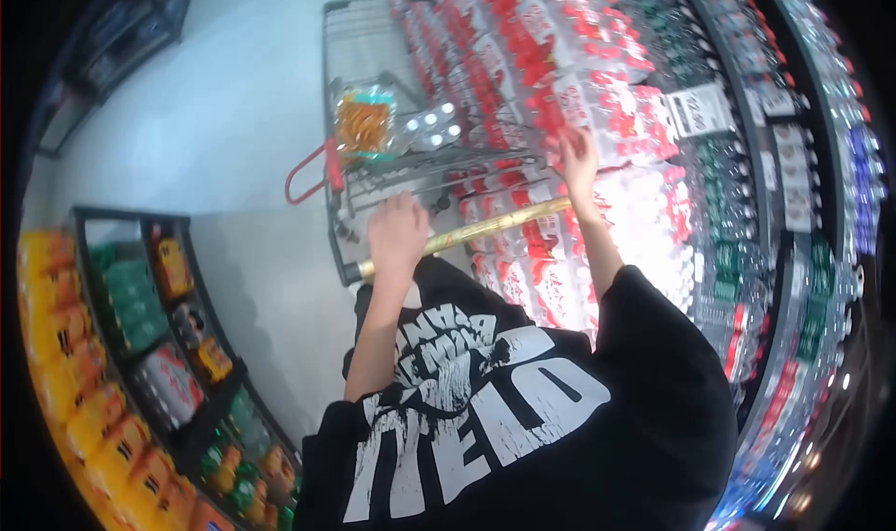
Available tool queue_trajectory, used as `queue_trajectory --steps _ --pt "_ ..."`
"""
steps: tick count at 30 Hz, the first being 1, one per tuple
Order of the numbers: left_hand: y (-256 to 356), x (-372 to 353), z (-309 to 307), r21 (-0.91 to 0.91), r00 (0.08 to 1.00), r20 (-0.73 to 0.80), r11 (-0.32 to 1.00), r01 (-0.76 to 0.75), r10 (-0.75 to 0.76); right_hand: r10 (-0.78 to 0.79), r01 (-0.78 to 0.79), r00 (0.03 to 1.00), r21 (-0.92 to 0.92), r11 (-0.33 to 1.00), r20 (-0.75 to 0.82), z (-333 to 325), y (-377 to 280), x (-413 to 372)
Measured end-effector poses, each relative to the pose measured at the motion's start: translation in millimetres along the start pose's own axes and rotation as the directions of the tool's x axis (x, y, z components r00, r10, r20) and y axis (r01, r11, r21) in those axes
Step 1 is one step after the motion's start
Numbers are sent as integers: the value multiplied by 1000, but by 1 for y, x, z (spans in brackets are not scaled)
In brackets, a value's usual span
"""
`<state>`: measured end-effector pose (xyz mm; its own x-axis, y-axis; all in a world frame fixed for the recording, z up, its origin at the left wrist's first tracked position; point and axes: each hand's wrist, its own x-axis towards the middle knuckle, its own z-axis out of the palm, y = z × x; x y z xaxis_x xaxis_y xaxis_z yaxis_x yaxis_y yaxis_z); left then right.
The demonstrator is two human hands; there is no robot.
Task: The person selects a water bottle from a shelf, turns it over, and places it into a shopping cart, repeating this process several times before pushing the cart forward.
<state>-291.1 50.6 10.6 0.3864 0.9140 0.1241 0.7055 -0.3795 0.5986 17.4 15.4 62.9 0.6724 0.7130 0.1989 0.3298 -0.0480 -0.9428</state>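
My left hand (399,234) lies over the yellow handle (499,223) of a shopping cart, near its left end, with the fingers bent down over the far side. Past the handle's right end, my right hand (580,165) has its fingers bent and drawn together against the red-and-white bottle packs (611,111). What those fingers hold, if anything, is hidden by blur and glare. Inside the cart (329,83) lie a clear bag of orange-brown food (366,125) and a clear pack with several round white tops (431,125).
Stacked bottle packs line the cart's right side, with a price sign (700,111) and shelves of bottles (723,195) behind. At left stands a dark shelf rack (131,216) beside yellow packs (89,382). Pale floor (252,92) runs between.
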Motion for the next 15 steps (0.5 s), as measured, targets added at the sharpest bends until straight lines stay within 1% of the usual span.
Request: queue_trajectory --steps 1,3,4,5,6,7,8,9,11,12,13,14,15 --pt "-2 -1 0 -28 999 33 1000 9 -8 54 -55 998 -62 997 -26 -16 -14 -21" --pt "3 -1 -9 -122 998 47 991 45 -39 163 -174 984 -173 970 -75 -45 -34 -60" --pt "1 -3 -8 -103 998 56 994 21 -15 225 -240 970 -222 945 -91 -58 -39 -78" --pt "-1 -3 -6 -79 998 63 997 -4 9 131 -156 987 -326 933 -96 -72 -29 -95" --pt "-2 -2 -4 -112 1000 5 993 -28 28 40 -77 995 -424 903 -96 -86 -13 -108" --pt "-1 -2 -4 -141 998 -50 989 -43 36 -15 -47 992 -483 875 -124 -99 -3 -120" --pt "9 -1 -13 -174 1000 -27 985 -7 2 -64 -23 988 -535 844 -144 -107 4 -129" --pt "18 -1 -23 -201 999 -5 979 31 -33 -90 -22 978 -525 851 -187 -116 5 -136" --pt "10 -1 -16 -143 998 56 989 21 -13 101 -224 953 -437 871 -286 -135 11 -139" --pt "11 -1 -17 -109 999 49 994 -1 6 81 -217 945 -418 882 -318 -141 12 -137" --pt "13 -2 -19 -74 999 44 997 -20 23 167 -267 925 -271 925 -342 -147 8 -135" --pt "9 -2 -16 -103 995 97 995 -12 23 252 -309 904 -119 944 -346 -156 4 -133" --pt "5 -1 -12 -130 988 152 992 -1 21 263 -359 877 -186 915 -403 -168 -2 -130"
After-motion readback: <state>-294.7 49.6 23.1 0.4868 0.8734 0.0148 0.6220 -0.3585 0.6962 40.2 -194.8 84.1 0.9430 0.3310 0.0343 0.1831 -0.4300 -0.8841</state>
